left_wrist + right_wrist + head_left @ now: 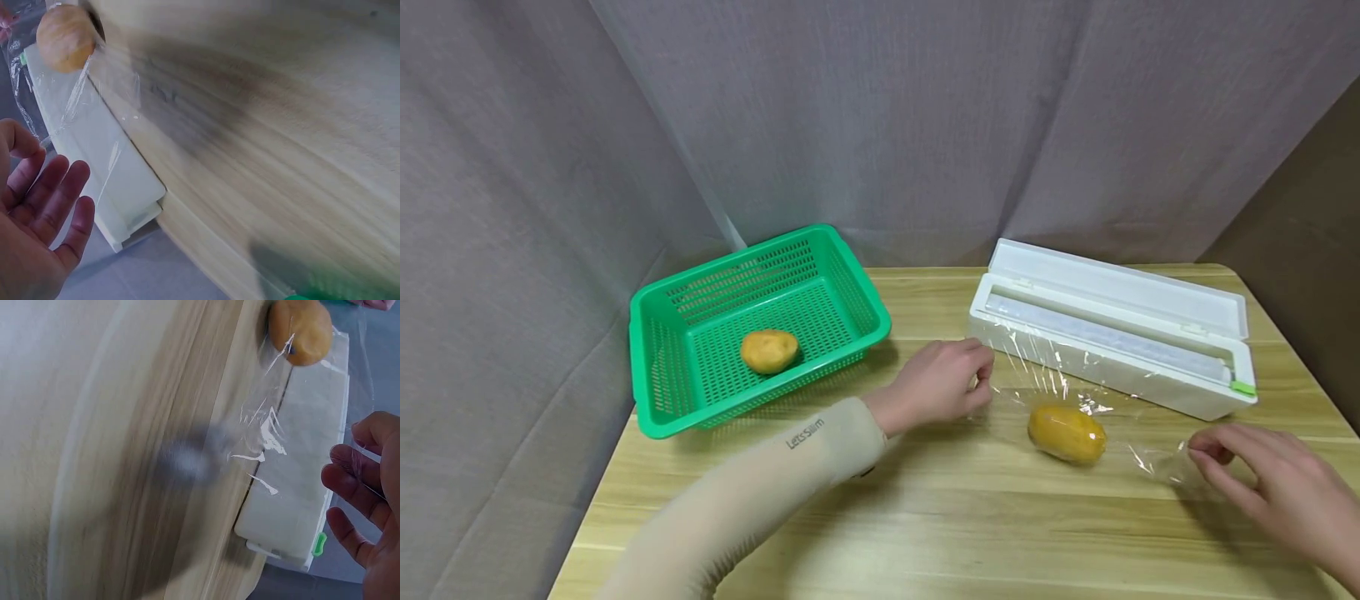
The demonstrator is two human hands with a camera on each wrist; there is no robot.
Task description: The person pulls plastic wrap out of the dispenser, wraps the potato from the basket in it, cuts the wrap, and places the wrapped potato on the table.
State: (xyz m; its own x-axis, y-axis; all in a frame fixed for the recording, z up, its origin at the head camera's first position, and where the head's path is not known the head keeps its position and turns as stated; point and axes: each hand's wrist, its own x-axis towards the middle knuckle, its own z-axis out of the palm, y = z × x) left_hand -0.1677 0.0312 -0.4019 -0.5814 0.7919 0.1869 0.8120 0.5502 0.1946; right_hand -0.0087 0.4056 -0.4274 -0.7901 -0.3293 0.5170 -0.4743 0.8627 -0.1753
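A yellow potato (1067, 434) lies on the wooden table with clear cling film (1146, 460) stretched around it. On its left, my left hand (951, 379) pinches an edge of the film between thumb and index finger; the other fingers are spread in the left wrist view. On the potato's right, my right hand (1270, 467) pinches the opposite side of the film, which shows creased at the fingertips in the right wrist view. Just behind stands a white film dispenser (1093, 375), lid up, with the film roll (1105, 337) inside.
A green plastic basket (872, 321) stands at the left of the table, with another potato (769, 351) inside. A green slider (1243, 388) sits at the dispenser's right end. Grey curtain (865, 125) hangs behind the table.
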